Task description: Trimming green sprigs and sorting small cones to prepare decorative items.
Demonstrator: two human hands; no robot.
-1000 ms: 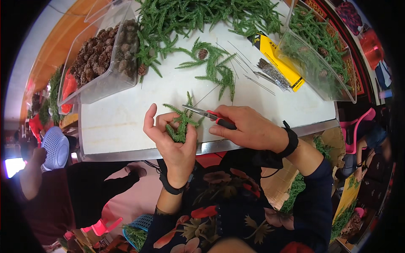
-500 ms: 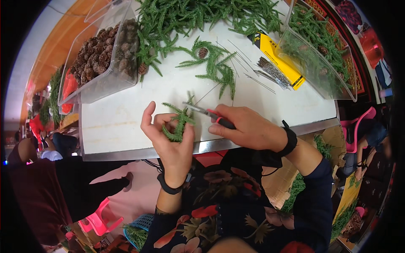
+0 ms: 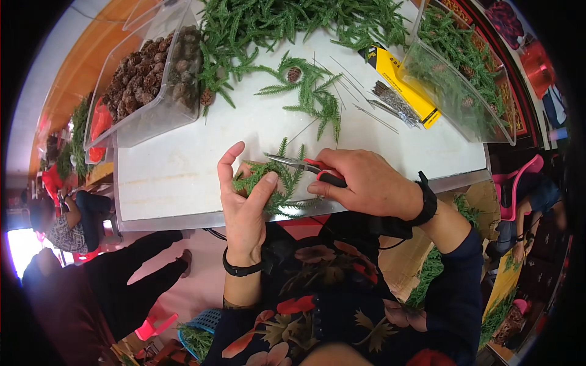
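My left hand point(image 3: 244, 210) pinches a green artificial pine sprig point(image 3: 287, 194) between thumb and fingers near the table's front edge, its index finger raised. Wrapped in my right hand point(image 3: 372, 186) are needle-nose pliers point(image 3: 305, 165) with red and black handles. Their thin jaws lie over the top of the sprig and point left; whether they grip anything there is too small to tell. Farther back on the white table point(image 3: 177, 177) lies another sprig point(image 3: 311, 97) with a pine cone point(image 3: 294, 74) on it.
A clear bin of pine cones point(image 3: 137, 79) stands at the left, a clear bin of greenery point(image 3: 470, 67) at the right. Loose wires point(image 3: 375, 119) and a yellow packet point(image 3: 415, 97) lie nearby. Pine branches point(image 3: 293, 24) are heaped at the back. Other people point(image 3: 67, 219) are beyond the table.
My left hand has turned the sprig, so its branches now spread to the right below the pliers. Both hands have shifted slightly right. At the left, another person has come into view.
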